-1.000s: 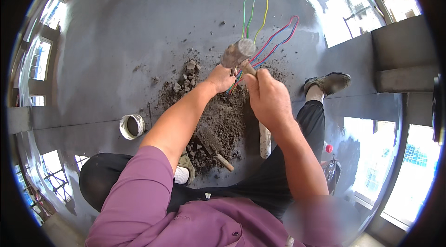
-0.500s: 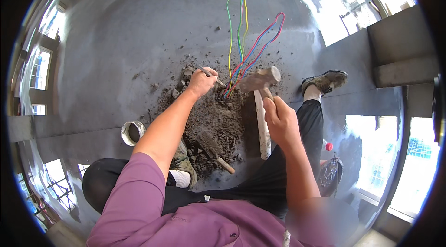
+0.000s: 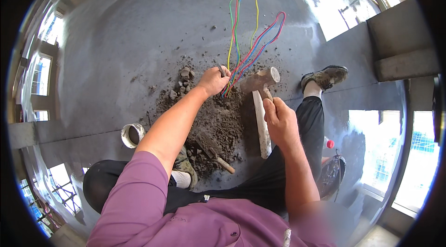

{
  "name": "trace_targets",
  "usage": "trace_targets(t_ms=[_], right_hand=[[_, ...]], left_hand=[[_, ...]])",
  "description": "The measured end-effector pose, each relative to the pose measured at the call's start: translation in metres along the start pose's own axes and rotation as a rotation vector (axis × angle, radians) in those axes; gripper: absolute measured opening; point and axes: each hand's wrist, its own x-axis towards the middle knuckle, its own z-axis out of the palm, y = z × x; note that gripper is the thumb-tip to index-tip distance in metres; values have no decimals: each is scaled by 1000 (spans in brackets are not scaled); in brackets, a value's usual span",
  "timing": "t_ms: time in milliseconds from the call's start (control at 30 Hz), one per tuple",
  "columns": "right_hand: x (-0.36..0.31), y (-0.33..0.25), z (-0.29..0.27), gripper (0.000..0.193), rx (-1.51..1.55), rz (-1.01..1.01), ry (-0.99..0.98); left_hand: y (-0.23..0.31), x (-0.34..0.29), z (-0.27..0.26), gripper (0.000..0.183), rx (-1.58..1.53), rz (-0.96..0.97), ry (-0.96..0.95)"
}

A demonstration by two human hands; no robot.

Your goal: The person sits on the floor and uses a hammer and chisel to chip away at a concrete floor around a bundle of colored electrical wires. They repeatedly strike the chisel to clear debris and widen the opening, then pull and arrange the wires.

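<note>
My left hand [image 3: 214, 81] is closed round a chisel [image 3: 221, 70], whose upper end sticks out past the fingers; its lower tip is hidden by the hand. Right beside it, a bundle of red, blue, green and yellow wires [image 3: 237, 66] rises from the broken rubble [image 3: 216, 119]. On the right, my right hand [image 3: 281, 121] grips the wooden handle of a hammer [image 3: 261, 80]. The hammer's heavy head hangs to the right of the wires, above the upper end of a pale, straight bar [image 3: 262, 128].
A trowel [image 3: 214, 151] with a wooden handle lies on the rubble between my feet. To the left stands a white, dirt-stained container [image 3: 133, 134]. A dark bucket [image 3: 331, 176] and a bottle with a red cap [image 3: 330, 144] are by my right leg. Loose stones [image 3: 186, 73] lie beyond the rubble.
My left hand has moved right with the chisel, up against the wires, and the chisel stands steeper. The wire loops have shifted. My right hand and the hammer have barely moved.
</note>
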Motion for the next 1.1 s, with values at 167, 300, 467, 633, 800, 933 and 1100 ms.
trace_targets(t_ms=[167,300,467,633,800,933,1100], right_hand=[[12,-38,-8,30,2,-161,60],[30,-67,4,27,-50,-451,185],[64,-41,34,28,-519,-311,-109],[60,-54,24,33,-434,-402,-20],[63,-46,37,34,-447,-225,-145],[59,-48,35,36,-420,-221,-159],[8,-23,1,34,-147,-96,-120]], left_hand=[[10,-4,4,18,67,34,22],[8,-5,3,19,14,29,-2],[4,4,8,20,95,94,-25],[12,-7,-2,20,100,70,-16],[8,-3,13,26,138,70,-21],[-25,0,14,26,-25,18,2],[-33,2,-13,18,-222,-256,-99]])
